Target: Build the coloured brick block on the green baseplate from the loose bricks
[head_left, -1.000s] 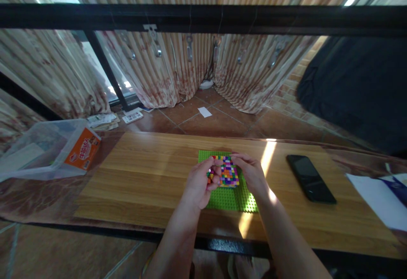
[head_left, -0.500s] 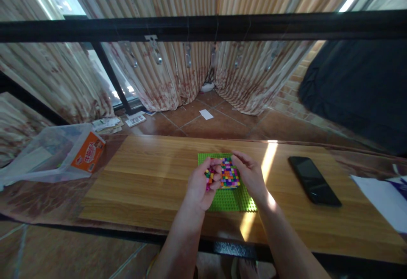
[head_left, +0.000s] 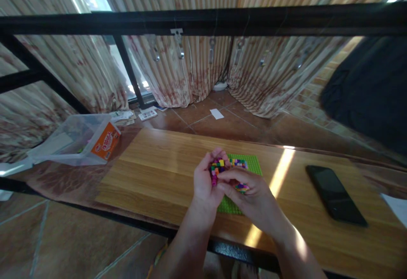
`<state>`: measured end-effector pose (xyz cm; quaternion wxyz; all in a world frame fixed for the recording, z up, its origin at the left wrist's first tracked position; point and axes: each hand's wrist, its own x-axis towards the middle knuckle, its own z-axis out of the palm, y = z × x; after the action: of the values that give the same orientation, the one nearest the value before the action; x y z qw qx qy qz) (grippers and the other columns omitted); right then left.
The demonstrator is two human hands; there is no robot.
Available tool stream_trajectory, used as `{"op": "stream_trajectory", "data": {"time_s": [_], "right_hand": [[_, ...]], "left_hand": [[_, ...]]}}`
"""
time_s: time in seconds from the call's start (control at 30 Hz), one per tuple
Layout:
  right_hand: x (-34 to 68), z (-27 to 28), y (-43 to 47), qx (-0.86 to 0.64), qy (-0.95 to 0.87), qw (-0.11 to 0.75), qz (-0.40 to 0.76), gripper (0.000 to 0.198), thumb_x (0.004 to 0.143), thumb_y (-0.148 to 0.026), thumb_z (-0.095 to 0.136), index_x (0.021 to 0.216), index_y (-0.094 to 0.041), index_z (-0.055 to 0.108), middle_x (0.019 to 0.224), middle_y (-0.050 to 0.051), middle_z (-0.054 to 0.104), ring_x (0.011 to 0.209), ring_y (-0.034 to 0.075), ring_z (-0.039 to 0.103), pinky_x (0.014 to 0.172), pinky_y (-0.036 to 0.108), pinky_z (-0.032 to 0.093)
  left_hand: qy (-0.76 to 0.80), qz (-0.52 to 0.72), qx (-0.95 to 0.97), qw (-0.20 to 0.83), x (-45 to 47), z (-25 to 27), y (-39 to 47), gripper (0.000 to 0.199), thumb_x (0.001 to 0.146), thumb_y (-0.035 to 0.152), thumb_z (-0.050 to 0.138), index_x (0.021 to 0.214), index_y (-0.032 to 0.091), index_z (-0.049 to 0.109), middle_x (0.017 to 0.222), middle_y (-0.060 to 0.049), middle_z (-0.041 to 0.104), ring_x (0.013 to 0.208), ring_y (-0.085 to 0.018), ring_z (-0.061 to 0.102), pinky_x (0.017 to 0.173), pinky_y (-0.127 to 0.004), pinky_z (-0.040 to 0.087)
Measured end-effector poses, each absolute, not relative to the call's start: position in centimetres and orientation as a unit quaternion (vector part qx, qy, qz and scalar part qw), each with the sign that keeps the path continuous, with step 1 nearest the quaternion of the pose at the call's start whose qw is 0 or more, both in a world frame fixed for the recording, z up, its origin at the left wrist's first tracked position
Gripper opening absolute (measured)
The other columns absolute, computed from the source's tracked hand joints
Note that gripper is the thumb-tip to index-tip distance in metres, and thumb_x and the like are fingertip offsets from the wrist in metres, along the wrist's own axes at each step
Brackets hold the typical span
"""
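Note:
My left hand [head_left: 205, 177] is cupped palm-up around a handful of small coloured building bricks [head_left: 218, 166], magenta, yellow, orange and green among them. Over that palm my right hand [head_left: 251, 190] reaches in, its thumb and index finger pinched at a magenta brick [head_left: 214, 180] on the near side of the pile. Beneath both hands lies a green studded baseplate [head_left: 254, 164]. On it stands a multicoloured brick structure [head_left: 239, 163], mostly covered by my right hand, with only its far edge and a near bit showing.
The wooden tabletop [head_left: 152, 168] carries a black phone [head_left: 335, 194] at the right. A clear plastic bin [head_left: 76, 158] with an orange label sits beyond the left end. White paper [head_left: 396, 207] lies at the right edge. A black bar [head_left: 203, 22] crosses in front of the curtains.
My right hand has moved left from the brick structure to the bricks in my left hand. My left hand has turned up and opened into a cup. The view has shifted somewhat.

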<state>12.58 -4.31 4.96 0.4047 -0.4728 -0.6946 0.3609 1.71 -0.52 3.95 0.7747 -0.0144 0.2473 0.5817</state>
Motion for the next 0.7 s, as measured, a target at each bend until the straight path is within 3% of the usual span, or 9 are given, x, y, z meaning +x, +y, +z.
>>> {"op": "stream_trajectory", "data": {"time_s": [0.2, 0.43, 0.7], "right_hand": [[11.5, 4.8, -4.5, -0.519, -0.696, 0.376, 0.323, 0.004, 0.081, -0.023, 0.066, 0.082, -0.024, 0.070, 0.083, 0.000, 0.068, 0.075, 0.014, 0.063, 0.070, 0.029, 0.050], [11.5, 4.5, -4.4, -0.518, -0.715, 0.363, 0.300, 0.008, 0.085, -0.022, 0.061, 0.081, -0.024, 0.068, 0.085, 0.000, 0.067, 0.078, 0.014, 0.063, 0.071, 0.029, 0.048], [11.6, 5.2, -4.9, -0.502, -0.740, 0.360, 0.267, 0.012, 0.088, -0.024, 0.055, 0.083, -0.023, 0.066, 0.082, 0.001, 0.067, 0.074, 0.015, 0.063, 0.067, 0.029, 0.050]], "left_hand": [[0.260, 0.603, 0.000, 0.754, 1.9, 4.3, -0.8, 0.027, 0.092, 0.025, 0.048, 0.087, 0.010, 0.070, 0.084, -0.007, 0.066, 0.074, -0.012, 0.062, 0.070, -0.023, 0.051], [0.254, 0.616, 0.013, 0.745, 2.0, 4.3, -1.0, 0.026, 0.089, 0.026, 0.051, 0.091, 0.010, 0.071, 0.089, -0.008, 0.067, 0.076, -0.014, 0.063, 0.073, -0.025, 0.052], [0.260, 0.620, -0.043, 0.739, 1.9, 4.5, -0.8, 0.029, 0.091, 0.024, 0.047, 0.086, 0.008, 0.071, 0.082, -0.009, 0.066, 0.070, -0.013, 0.062, 0.065, -0.023, 0.054]]}}
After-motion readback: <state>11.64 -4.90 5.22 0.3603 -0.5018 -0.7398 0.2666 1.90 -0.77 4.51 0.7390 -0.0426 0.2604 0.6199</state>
